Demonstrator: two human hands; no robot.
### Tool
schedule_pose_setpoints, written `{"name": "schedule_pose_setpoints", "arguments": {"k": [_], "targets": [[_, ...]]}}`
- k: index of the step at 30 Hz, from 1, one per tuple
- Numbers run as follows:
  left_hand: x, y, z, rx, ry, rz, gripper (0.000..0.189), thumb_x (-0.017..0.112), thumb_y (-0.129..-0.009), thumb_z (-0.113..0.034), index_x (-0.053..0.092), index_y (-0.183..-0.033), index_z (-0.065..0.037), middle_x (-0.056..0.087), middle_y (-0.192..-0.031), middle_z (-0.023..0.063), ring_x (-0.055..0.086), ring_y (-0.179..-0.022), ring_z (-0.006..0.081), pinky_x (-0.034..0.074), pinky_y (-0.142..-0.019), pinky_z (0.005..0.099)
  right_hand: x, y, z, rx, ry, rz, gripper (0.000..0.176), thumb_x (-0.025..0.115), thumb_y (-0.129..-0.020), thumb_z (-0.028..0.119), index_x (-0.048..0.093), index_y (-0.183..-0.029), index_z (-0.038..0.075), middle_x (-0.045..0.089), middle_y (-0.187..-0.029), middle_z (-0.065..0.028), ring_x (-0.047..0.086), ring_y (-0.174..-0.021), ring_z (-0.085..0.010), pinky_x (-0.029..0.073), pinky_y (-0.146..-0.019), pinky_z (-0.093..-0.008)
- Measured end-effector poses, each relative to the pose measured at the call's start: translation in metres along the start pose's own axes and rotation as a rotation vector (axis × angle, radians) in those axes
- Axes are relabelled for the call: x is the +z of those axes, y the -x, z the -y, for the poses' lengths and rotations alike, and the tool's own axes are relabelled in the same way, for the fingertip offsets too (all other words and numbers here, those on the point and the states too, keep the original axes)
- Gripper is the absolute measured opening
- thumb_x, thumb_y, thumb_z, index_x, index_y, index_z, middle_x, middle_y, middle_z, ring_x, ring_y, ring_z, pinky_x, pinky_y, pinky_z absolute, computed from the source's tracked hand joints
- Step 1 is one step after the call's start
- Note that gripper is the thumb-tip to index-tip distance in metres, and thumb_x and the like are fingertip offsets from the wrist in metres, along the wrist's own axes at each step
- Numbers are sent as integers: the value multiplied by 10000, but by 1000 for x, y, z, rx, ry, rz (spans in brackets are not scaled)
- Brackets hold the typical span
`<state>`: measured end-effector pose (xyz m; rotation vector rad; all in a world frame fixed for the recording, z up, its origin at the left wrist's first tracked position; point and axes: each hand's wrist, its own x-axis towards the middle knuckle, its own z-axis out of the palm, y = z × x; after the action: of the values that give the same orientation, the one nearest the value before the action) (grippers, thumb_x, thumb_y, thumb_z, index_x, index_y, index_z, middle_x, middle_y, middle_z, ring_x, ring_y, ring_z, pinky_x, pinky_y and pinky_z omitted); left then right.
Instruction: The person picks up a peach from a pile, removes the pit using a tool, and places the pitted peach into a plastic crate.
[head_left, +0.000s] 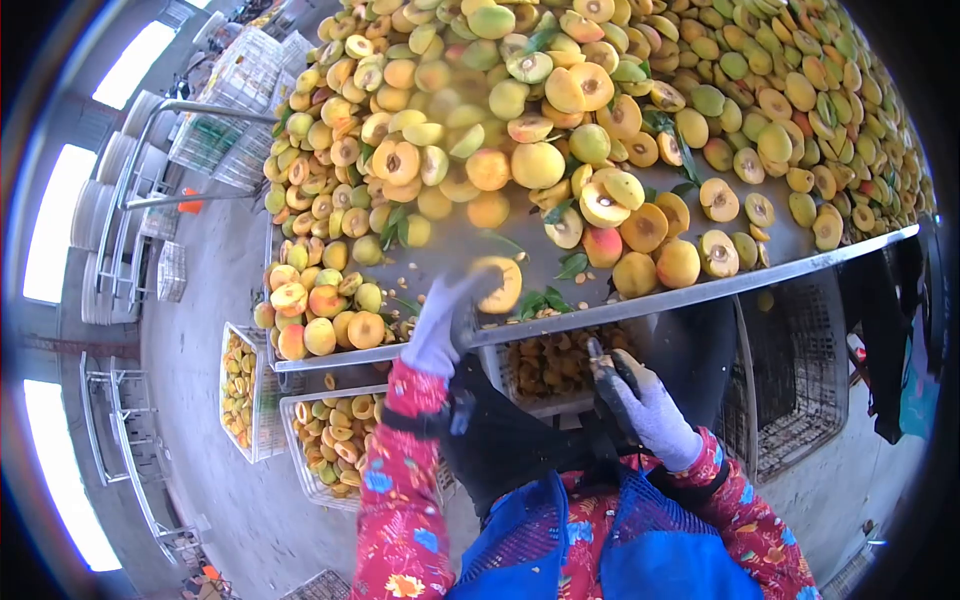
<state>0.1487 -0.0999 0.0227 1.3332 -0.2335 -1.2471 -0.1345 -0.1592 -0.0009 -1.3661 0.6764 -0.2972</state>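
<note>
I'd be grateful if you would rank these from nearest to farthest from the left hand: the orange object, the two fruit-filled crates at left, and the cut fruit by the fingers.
From the left hand in the head view:
1. Cut fruit, just right
2. Inner crate, lower left
3. Outer crate, farther left
4. Orange object, far upper left

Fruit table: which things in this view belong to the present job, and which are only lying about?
Seemingly in the job:
left hand
halved fruit by its blurred fingers
right hand
heaped fruit
table

Seemingly just lying about:
stacked crates in the background
orange object
loose leaves
</note>
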Motion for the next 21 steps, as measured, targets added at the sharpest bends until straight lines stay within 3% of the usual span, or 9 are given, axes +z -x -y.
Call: {"name": "schedule_pose_setpoints", "arguments": {"k": [1, 4, 7, 8, 10, 13, 16, 19, 21], "targets": [[-9, 3, 28, 92, 180, 37, 311, 612, -912, -65, 513, -1203, -19, 617, -1107, 132, 672, -945, 261, 619, -778, 427, 4, 0, 15, -71, 153, 2, 239, 529, -978, 173, 536, -1131, -11, 661, -822, -202, 676, -730, -291, 487, -625, -395], [12, 40, 58, 139, 318, 2, 346, 608, -905, -65, 510, -1227, 13, 617, -1131, 192, 653, -1025, 337, 603, -826, 457, 18, 0, 33, -191, 402, 50, 279, 543, -957, 168, 502, -1159, -21, 638, -734, -232, 654, -676, -392, 483, -572, -454], [28, 60, 67, 46, 483, 171, 436, 533, -959, -192, 446, -1270, 102, 536, -1227, 359, 590, -1104, 458, 502, -972, 541, 33, 4, 35, -261, 536, 51, 266, 569, -939, 193, 483, -1039, -38, 594, -624, -213, 617, -593, -410, 459, -509, -485], [40, 74, 67, -25, 621, 92, 374, 567, -958, -179, 492, -1228, 69, 614, -1146, 273, 663, -999, 358, 580, -859, 444, 37, 6, 38, -256, 567, 64, 261, 572, -938, 199, 482, -1007, -36, 586, -610, -208, 614, -582, -406, 456, -501, -481], [35, 77, 89, 9, 711, 21, 378, 531, -982, -230, 498, -1240, 44, 611, -1160, 240, 649, -1042, 325, 569, -876, 428, 44, 10, 32, -279, 585, 22, 250, 573, -939, 211, 474, -959, -18, 574, -586, -189, 609, -555, -382, 447, -476, -469], [37, 86, 117, 546, -447, -120, 384, 472, -1013, -298, 514, -1238, 10, 596, -1181, 206, 636, -1066, 289, 553, -899, 413, 50, 17, 37, -241, 599, 7, 244, 565, -945, 203, 482, -980, -24, 563, -572, -172, 605, -531, -357, 442, -454, -455], [37, 89, 126, 427, -267, -113, 457, 432, -1024, -384, 453, -1292, -15, 600, -1188, 173, 632, -1059, 295, 523, -949, 434, 53, 21, 39, -228, 653, 32, 246, 554, -957, 201, 497, -992, -35, 568, -613, -185, 608, -534, -336, 445, -449, -442], [66, 108, 99, 234, 319, -15, 495, 403, -1027, -426, 428, -1308, -19, 591, -1178, 162, 630, -1053, 299, 512, -965, 434, 56, 24, 31, -332, 697, 45, 275, 541, -970, 208, 520, -1019, -62, 574, -672, -201, 625, -582, -318, 462, -482, -429], [69, 106, 107, 404, 209, -38, 504, 398, -1026, -432, 422, -1309, -16, 572, -1192, 169, 619, -1066, 304, 508, -970, 435, 57, 24, 22, -454, 704, 28, 296, 532, -977, 210, 534, -1048, -77, 566, -705, -200, 636, -630, -304, 472, -515, -423]]}}
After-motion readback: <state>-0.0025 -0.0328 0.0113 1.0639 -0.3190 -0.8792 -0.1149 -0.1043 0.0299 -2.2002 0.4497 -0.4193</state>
